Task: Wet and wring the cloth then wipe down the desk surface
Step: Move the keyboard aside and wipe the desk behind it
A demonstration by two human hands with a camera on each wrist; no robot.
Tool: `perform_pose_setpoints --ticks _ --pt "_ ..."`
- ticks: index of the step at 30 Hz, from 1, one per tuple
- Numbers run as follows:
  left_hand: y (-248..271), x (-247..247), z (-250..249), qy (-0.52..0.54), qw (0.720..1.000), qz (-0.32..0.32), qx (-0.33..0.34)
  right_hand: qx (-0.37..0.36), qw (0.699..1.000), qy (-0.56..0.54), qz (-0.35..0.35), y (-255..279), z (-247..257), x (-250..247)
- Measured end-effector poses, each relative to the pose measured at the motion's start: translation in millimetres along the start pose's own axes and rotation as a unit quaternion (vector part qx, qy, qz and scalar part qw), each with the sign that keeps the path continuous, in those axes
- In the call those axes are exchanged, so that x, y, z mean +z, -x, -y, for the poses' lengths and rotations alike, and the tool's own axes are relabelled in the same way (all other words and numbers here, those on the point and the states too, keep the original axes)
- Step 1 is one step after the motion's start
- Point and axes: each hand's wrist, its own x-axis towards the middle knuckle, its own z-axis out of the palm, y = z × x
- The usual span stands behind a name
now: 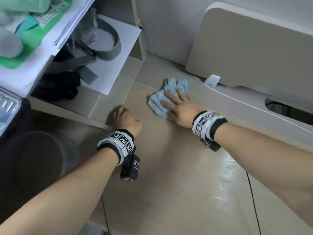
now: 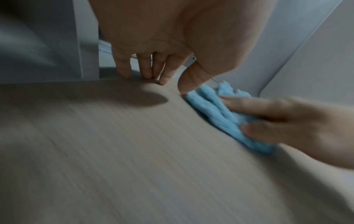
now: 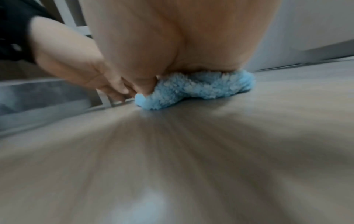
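A fluffy light-blue cloth (image 1: 158, 100) (image 2: 212, 109) (image 3: 191, 89) lies crumpled on the pale wood-grain desk (image 1: 169, 175) (image 2: 114, 151) (image 3: 191, 151). My right hand (image 1: 176, 106) (image 2: 283, 121) (image 3: 172, 37) presses flat on top of it, fingers straight and spread, palm covering its near part. My left hand (image 1: 125, 118) (image 2: 162, 71) (image 3: 76, 63) is a short way left of the cloth, beside the shelf unit's base. Its fingertips (image 2: 147, 75) point down and touch the desk, and it holds nothing.
An open shelf unit (image 1: 94, 106) stands at the left with grey straps (image 1: 108, 48), dark items and paper stacks. A beige panel (image 1: 245, 48) leans at the back right, with a white cable (image 1: 237, 97) and a desk cutout (image 1: 288, 107). A wet sheen (image 1: 225, 175) shows near the right forearm.
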Motion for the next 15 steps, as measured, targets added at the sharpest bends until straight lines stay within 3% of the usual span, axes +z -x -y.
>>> perform_pose_setpoints --ticks 3,6,10,15 --pt "0.6 0.7 -1.3 -0.011 1.000 0.003 -0.005 0.103 0.994 -0.021 -0.030 -41.6 17.4 -16.0" --pt "-3.5 3.2 2.7 -0.004 1.000 0.002 -0.005 0.094 0.996 -0.010 -0.008 -62.7 60.5 -11.0" --pt "-5.1 -3.7 1.3 0.000 1.000 0.010 -0.003 0.058 0.998 0.022 -0.020 -11.6 63.8 22.1" --pt "2.3 -6.8 -17.9 -0.027 0.999 -0.008 0.016 0.128 0.991 -0.020 -0.044 70.7 25.7 43.4"
